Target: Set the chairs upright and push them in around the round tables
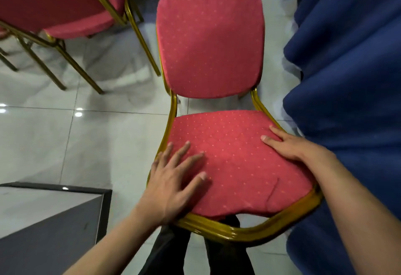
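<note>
A red padded chair (217, 57) with a gold metal frame fills the middle of the head view, its seat nearest me and its backrest pointing away. My left hand (173, 181) lies flat on the seat's left side with fingers spread and straight. My right hand (288, 144) rests flat on the seat's right edge, fingers extended. The blue tablecloth (347, 79) of a table hangs right beside the chair on the right, touching my right forearm.
Another red and gold chair (54, 9) stands at the upper left, its legs reaching toward the middle. A dark-edged grey block (43, 209) sits at the lower left. Glossy pale floor tiles (65, 140) lie between them. My dark trouser legs show under the seat.
</note>
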Demonstrator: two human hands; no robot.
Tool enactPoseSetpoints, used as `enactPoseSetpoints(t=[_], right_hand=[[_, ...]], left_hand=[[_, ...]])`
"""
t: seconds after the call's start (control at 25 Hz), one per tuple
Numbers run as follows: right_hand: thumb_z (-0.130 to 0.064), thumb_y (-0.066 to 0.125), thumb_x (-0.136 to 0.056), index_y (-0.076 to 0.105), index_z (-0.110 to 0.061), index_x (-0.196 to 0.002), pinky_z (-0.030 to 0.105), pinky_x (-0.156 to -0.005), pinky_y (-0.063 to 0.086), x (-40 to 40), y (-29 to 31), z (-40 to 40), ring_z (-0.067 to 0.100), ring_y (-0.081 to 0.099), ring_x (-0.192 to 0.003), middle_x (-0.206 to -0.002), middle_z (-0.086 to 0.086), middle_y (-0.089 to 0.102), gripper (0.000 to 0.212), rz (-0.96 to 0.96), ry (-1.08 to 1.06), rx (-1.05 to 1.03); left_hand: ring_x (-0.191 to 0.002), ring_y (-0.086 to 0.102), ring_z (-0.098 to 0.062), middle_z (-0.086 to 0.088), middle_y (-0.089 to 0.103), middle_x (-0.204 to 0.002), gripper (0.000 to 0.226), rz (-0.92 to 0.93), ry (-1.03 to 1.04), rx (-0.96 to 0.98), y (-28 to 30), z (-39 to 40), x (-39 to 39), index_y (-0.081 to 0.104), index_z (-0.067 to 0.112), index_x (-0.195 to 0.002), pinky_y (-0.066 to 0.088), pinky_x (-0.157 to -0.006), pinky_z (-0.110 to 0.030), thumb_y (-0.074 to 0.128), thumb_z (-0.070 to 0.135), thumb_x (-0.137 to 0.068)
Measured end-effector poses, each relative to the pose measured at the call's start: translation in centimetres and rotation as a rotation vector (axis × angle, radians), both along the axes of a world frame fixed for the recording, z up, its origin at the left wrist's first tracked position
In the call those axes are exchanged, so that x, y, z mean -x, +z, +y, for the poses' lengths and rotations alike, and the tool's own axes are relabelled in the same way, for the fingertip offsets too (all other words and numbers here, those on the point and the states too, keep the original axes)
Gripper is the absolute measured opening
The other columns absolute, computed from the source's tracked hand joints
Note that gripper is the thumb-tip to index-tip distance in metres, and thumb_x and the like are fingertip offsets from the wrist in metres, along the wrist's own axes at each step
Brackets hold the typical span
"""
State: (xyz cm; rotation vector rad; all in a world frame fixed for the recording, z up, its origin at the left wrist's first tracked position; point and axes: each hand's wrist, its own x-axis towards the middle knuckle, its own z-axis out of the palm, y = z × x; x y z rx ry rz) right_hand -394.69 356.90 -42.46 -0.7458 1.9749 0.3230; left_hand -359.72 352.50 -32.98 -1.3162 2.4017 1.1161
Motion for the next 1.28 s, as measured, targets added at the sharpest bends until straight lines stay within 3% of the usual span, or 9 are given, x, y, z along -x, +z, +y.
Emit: enactPoseSetpoints(t=[0.12,0.24,0.36,0.48,0.6,0.76,0.88,1.08,1.28], right_hand=[[-0.091,0.036,-0.082,0.021,-0.052,-0.158,0.047,-0.121,0.024,1.4,2.7,-2.7,0.035,0.026,-0.152,-0.169,0.002,0.021,0.087,-0.023,0.020,0.040],[-0.089,0.028,-0.086,0.031,-0.047,-0.157,0.051,-0.117,0.031,2.3,6.4,-5.1,0.037,0.036,-0.147,-0.165,0.006,0.032,0.083,-0.017,-0.020,0.128],[-0.087,0.017,-0.090,0.027,-0.050,-0.156,0.051,-0.116,0.029,2.1,11.0,-5.5,0.032,0.035,-0.146,-0.161,0.006,0.035,0.076,0.115,0.094,0.588],[-0.073,0.019,-0.101,0.027,-0.043,-0.159,0.043,-0.121,0.021,-0.5,14.7,-4.3,0.016,0.032,-0.149,-0.163,0.000,0.035,0.066,0.072,0.233,1.080],[-0.068,0.013,-0.102,0.034,-0.031,-0.159,0.052,-0.122,0.022,-1.1,15.7,-3.9,0.013,0.035,-0.149,-0.160,0.000,0.041,0.071,0.076,0.279,1.121],[-0.062,0.010,-0.103,0.047,-0.019,-0.153,0.055,-0.117,0.029,-0.9,16.2,-4.3,0.018,0.047,-0.142,-0.152,0.002,0.052,0.075,0.153,0.138,1.234],[-0.063,0.016,-0.103,0.041,-0.024,-0.156,0.050,-0.119,0.027,-1.2,16.1,-4.4,0.021,0.044,-0.144,-0.157,0.001,0.047,0.070,0.168,0.088,1.217],[-0.061,0.029,-0.100,0.017,-0.038,-0.163,0.039,-0.123,0.012,1.7,17.5,-9.9,0.009,0.020,-0.152,-0.170,-0.005,0.017,0.067,0.128,0.197,1.165],[-0.062,0.025,-0.100,0.023,-0.037,-0.162,0.035,-0.117,0.020,3.8,18.8,-16.7,0.019,0.029,-0.149,-0.168,0.001,0.025,0.067,0.129,0.174,1.172]], left_hand=[[-0.157,-0.001,-0.020,0.011,0.020,-0.167,0.067,0.099,-0.176,0.304,3.3,1.1,2.1,0.027,0.045,-0.156,0.005,-0.124,-0.056,0.025,0.074,-0.095],[-0.156,0.008,-0.022,0.003,0.031,-0.163,0.070,0.078,-0.072,0.390,5.2,-1.7,3.9,0.036,0.035,-0.155,0.016,-0.122,-0.058,0.031,0.068,-0.094],[-0.156,0.011,-0.019,0.003,0.034,-0.162,0.069,0.069,-0.017,0.390,6.7,-4.8,5.2,0.037,0.035,-0.154,0.018,-0.122,-0.055,0.031,0.066,-0.093],[-0.155,0.013,-0.018,0.005,0.034,-0.162,0.067,0.087,-0.008,0.390,7.4,-7.1,5.7,0.037,0.035,-0.154,0.021,-0.121,-0.054,0.033,0.063,-0.093],[-0.155,0.016,-0.017,0.005,0.034,-0.162,0.067,0.104,0.011,0.395,8.1,-9.0,6.5,0.036,0.033,-0.155,0.022,-0.120,-0.054,0.034,0.059,-0.093],[-0.154,0.019,-0.017,0.006,0.033,-0.162,0.067,0.101,0.047,0.401,9.0,-10.2,7.3,0.034,0.032,-0.156,0.022,-0.120,-0.052,0.032,0.058,-0.095],[-0.153,0.023,-0.019,0.005,0.036,-0.161,0.066,0.091,0.081,0.432,9.6,-12.1,8.0,0.035,0.031,-0.156,0.021,-0.121,-0.051,0.029,0.059,-0.096],[-0.154,0.019,-0.024,0.001,0.034,-0.162,0.065,0.108,0.194,0.575,11.0,-17.4,10.1,0.039,0.032,-0.154,0.013,-0.122,-0.054,0.028,0.060,-0.096],[-0.153,0.022,-0.023,0.003,0.040,-0.159,0.066,0.063,0.232,0.553,12.4,-24.0,12.4,0.035,0.038,-0.155,0.012,-0.122,-0.051,0.023,0.064,-0.096]])
